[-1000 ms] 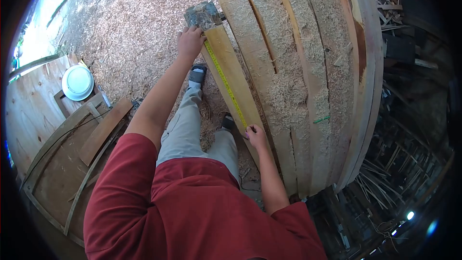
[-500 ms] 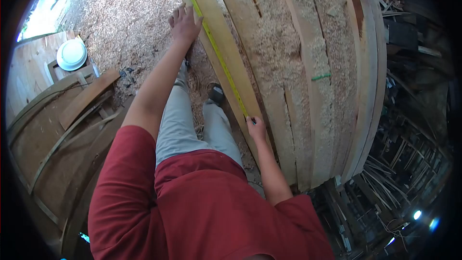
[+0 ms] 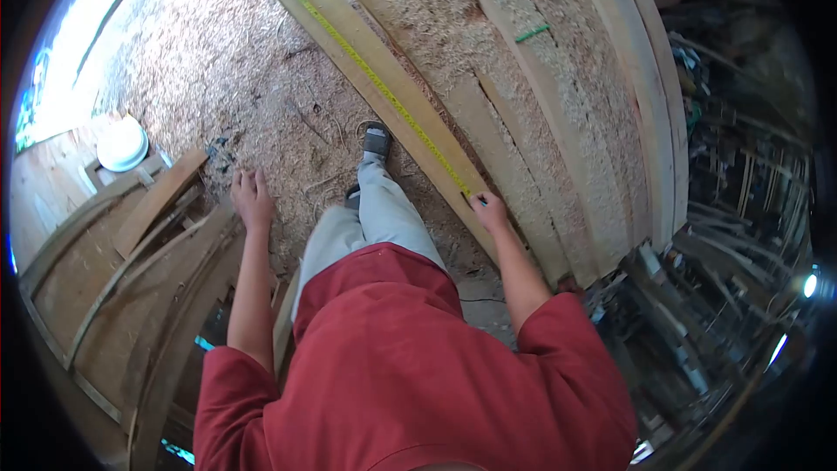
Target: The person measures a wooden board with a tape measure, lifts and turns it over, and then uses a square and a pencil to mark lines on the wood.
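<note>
A yellow tape measure (image 3: 377, 81) lies stretched along a long pale plank (image 3: 410, 96), running from the plank's far end back to my right hand. My right hand (image 3: 490, 211) is closed on the near end of the tape, over the plank; its case is mostly hidden in the fingers. Off to the left, my left hand (image 3: 253, 199) hangs over the shavings with its fingers loosely stretched and holds nothing. It is near the end of a brown board (image 3: 166, 196), apart from the tape.
Wide planks (image 3: 540, 122) covered in shavings lie to the right, with a green strip (image 3: 532, 33) on them. A white round container (image 3: 122, 145) stands at the left, beside curved wooden pieces (image 3: 96, 296). Scrap wood (image 3: 750, 166) fills the far right. Shavings (image 3: 235, 52) cover the floor.
My left hand has left the tape and plank and swung down to the left. My right hand still holds the tape. My body and view have shifted, and my feet have stepped.
</note>
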{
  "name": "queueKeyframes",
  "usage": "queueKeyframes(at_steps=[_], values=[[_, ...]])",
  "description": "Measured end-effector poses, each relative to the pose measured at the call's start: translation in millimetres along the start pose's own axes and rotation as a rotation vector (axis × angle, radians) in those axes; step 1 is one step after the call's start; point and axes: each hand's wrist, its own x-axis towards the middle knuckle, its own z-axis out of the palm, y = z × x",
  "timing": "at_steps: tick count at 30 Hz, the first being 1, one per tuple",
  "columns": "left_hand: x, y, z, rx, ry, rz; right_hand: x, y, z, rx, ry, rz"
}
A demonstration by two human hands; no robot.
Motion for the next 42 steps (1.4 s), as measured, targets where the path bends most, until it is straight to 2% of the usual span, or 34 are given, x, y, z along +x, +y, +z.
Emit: queueKeyframes(at_steps=[4,6,8,10,13,18,20,24,26,27,29,32,33,38,40,42], values=[[-43.2,15.5,-19.0,-0.079,-0.114,0.154,-47.0,41.6,-17.5,-0.024,-0.023,0.02],[-62.8,33.6,-12.6,-0.225,-0.152,0.357,-62.0,68.8,-18.8,0.033,0.026,0.046],[-86.2,73.8,-19.9,-0.238,-0.229,0.405,-84.3,76.9,-28.7,0.033,0.047,0.073],[-109.0,100.9,-18.0,-0.295,-0.235,0.559,-110.1,80.4,-44.5,0.031,0.073,0.074],[-144.7,134.3,-24.1,-0.354,-0.257,0.613,-133.9,94.4,-58.2,0.044,0.057,0.091],[-206.4,176.5,-18.4,-0.42,-0.332,0.662,-162.3,130.6,-57.3,0.006,0.1,-0.015],[-241.8,199.4,-6.3,-0.587,-0.452,0.659,-173.3,135.7,-58.8,0.015,0.092,-0.011],[-330.8,246.2,57.0,-0.519,-0.348,0.732,-203.6,158.7,-76.9,0.028,0.046,0.007],[-384.6,265.2,115.6,-0.8,-0.526,0.122,-214.6,183.5,-86.7,0.052,0.025,-0.028],[-410.9,277.7,128.6,-0.797,-0.503,0.118,-221.0,197.3,-92.5,0.057,0.015,-0.033],[-466.8,303.2,147.2,-0.995,-0.745,-0.353,-225.9,228.3,-102.3,0.058,-0.01,-0.052],[-553.1,332.9,158.1,-1.05,-0.65,-0.416,-242.0,278.6,-107.8,0.111,-0.028,-0.122],[-574.8,343.9,153.8,-1.158,-0.652,-0.556,-248.4,286.0,-113.8,0.16,-0.049,-0.128],[-648.3,355.2,158.0,-1.214,-0.594,-0.577,-267.4,338.3,-128.2,0.212,-0.167,-0.175],[-672.5,368.2,152.9,-1.222,-0.548,-0.585,-269.6,360.0,-131.3,0.351,-0.3,-0.08],[-692.4,374.3,150.5,-1.181,-0.539,-0.608,-267.2,390.0,-121.0,0.371,-0.284,-0.123]])
